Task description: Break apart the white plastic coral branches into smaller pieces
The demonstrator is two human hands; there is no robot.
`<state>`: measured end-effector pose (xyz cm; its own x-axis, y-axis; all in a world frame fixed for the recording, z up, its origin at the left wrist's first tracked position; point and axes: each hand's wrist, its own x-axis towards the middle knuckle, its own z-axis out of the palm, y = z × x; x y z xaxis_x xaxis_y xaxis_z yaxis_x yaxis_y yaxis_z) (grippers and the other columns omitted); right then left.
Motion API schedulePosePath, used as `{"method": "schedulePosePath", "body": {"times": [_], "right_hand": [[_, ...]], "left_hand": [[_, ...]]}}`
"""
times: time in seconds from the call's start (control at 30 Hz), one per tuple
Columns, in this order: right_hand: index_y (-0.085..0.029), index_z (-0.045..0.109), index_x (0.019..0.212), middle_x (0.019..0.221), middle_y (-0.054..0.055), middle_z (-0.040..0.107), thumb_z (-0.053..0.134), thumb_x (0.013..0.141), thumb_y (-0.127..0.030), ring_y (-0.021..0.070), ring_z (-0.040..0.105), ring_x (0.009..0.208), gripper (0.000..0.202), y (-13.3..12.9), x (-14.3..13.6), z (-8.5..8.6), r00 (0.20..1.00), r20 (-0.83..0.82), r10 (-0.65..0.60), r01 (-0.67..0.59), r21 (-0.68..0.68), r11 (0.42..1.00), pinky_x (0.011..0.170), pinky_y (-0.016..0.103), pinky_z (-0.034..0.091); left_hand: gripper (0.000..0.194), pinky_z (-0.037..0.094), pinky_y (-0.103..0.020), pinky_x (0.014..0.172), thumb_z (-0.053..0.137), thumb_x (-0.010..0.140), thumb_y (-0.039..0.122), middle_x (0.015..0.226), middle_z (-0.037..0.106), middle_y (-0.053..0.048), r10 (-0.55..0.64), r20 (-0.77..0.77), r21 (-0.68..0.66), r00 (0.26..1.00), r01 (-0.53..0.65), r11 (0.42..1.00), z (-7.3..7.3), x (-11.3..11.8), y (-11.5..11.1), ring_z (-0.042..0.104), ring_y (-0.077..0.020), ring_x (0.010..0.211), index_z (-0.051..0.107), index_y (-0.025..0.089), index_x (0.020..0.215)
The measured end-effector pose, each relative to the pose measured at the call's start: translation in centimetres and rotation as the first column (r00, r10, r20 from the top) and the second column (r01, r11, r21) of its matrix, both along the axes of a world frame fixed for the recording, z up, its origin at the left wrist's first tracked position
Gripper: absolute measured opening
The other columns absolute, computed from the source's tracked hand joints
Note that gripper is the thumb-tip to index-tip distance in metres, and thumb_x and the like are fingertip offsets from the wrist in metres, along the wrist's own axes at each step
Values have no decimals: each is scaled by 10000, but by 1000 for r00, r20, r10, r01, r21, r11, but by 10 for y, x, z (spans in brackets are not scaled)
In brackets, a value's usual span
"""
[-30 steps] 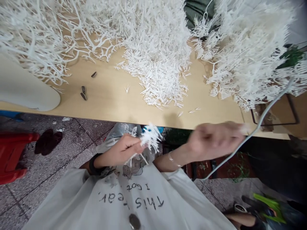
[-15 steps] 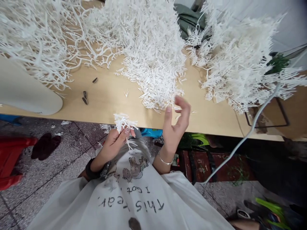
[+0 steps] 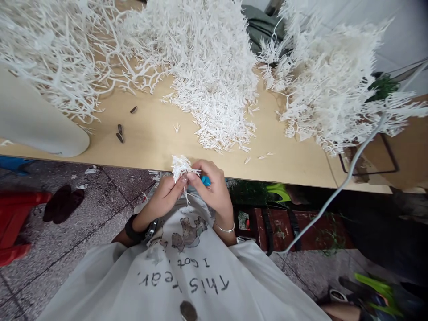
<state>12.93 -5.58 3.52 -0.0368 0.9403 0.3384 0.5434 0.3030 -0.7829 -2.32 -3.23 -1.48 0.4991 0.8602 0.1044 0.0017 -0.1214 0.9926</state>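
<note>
My left hand (image 3: 166,195) is closed on a small bunch of white branching plastic sprigs (image 3: 181,166) at the table's front edge. Thin stems of the bunch hang below the fingers. My right hand (image 3: 214,186) has its thumb and fingertips pinched at the same bunch, beside the left fingertips. What exactly lies between the right fingertips is hidden. Ahead on the table lies a large heap of small white sprigs (image 3: 217,102). A few loose sprigs (image 3: 265,155) lie just in front of it, and another single sprig (image 3: 176,128) is to its left.
White branched strands (image 3: 63,76) are piled at the left behind a pale rounded object (image 3: 43,125). Dark-striped seeds (image 3: 120,133) lie nearby. At right are another white pile (image 3: 331,84), a wire frame (image 3: 394,154) and a pale cable (image 3: 347,178). A red stool (image 3: 20,214) stands on the floor.
My right hand has moved from the front of the heap, where its fingers were apart, back to the bunch and closed there. Loose sprigs now show where it was. My left hand shifted slightly right.
</note>
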Motion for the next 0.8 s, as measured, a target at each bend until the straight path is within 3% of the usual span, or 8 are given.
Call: {"method": "schedulePosePath", "body": {"times": [0.13, 0.33, 0.43, 0.53, 0.6, 0.67, 0.73, 0.8], "right_hand": [[-179, 392, 524, 501, -49, 355, 491, 916, -353, 71, 362, 495, 440, -2, 2, -4, 962, -271, -43, 24, -72, 997, 514, 228, 315], [-203, 272, 497, 405, -87, 215, 539, 879, -423, 45, 157, 339, 514, -13, 2, 0, 695, -713, -93, 16, -113, 993, 324, 226, 147], [-211, 230, 516, 404, -97, 148, 501, 906, -367, 47, 94, 319, 500, -16, 2, 10, 655, -753, -60, 6, -74, 997, 287, 218, 138], [-218, 355, 557, 445, -100, 92, 457, 926, -306, 51, 55, 340, 393, -13, 31, 17, 669, -743, -24, 115, 72, 991, 328, 191, 237], [-218, 479, 612, 491, -86, 89, 385, 940, -257, 47, 68, 359, 344, -8, 66, 21, 642, -764, 63, 304, 329, 894, 427, 178, 331], [-220, 545, 626, 518, -64, 149, 305, 951, -243, 49, 185, 366, 404, -2, 98, 23, 677, -722, 147, 480, 583, 656, 505, 201, 383], [-249, 583, 705, 568, -46, 279, 312, 954, -289, 75, 348, 441, 371, 8, 114, 23, 756, -653, -40, 589, 652, 478, 574, 254, 428], [-268, 584, 839, 709, -19, 445, 428, 921, -343, 131, 496, 639, 192, 20, 109, 20, 783, -449, -430, 617, 643, 453, 739, 353, 467]], "left_hand": [[393, 320, -224, 504, 365, 979, 365, 549, 448, 30, -80, -29, 80, 996, 82, 993, 9, 0, -4, 414, -86, 499, 526, 169, 679], [363, 293, -216, 507, 361, 976, 283, 562, 405, 39, -331, -5, 199, 943, 326, 924, 28, 6, -14, 386, -75, 497, 414, 173, 634], [343, 273, -220, 496, 372, 971, 282, 551, 361, 45, -362, -4, 212, 932, 354, 911, 33, 6, -16, 351, -75, 487, 399, 179, 645], [378, 274, -226, 495, 366, 974, 300, 527, 357, 44, -389, -3, 131, 921, 386, 913, 33, 1, -17, 352, -76, 471, 394, 178, 618], [415, 279, -229, 504, 353, 980, 320, 517, 356, 44, -374, -11, 35, 927, 374, 927, 31, -5, -18, 351, -75, 468, 400, 173, 595], [436, 284, -228, 519, 341, 985, 349, 530, 363, 42, -327, -22, -47, 945, 325, 944, 27, -9, -18, 349, -77, 482, 428, 168, 597], [442, 299, -227, 546, 334, 986, 375, 561, 394, 35, -281, -19, -85, 960, 278, 957, 23, -10, -18, 372, -82, 514, 464, 164, 620], [444, 310, -230, 563, 340, 983, 396, 581, 424, 28, -269, -4, -85, 963, 268, 960, 20, -9, -18, 398, -88, 536, 493, 161, 638]]}}
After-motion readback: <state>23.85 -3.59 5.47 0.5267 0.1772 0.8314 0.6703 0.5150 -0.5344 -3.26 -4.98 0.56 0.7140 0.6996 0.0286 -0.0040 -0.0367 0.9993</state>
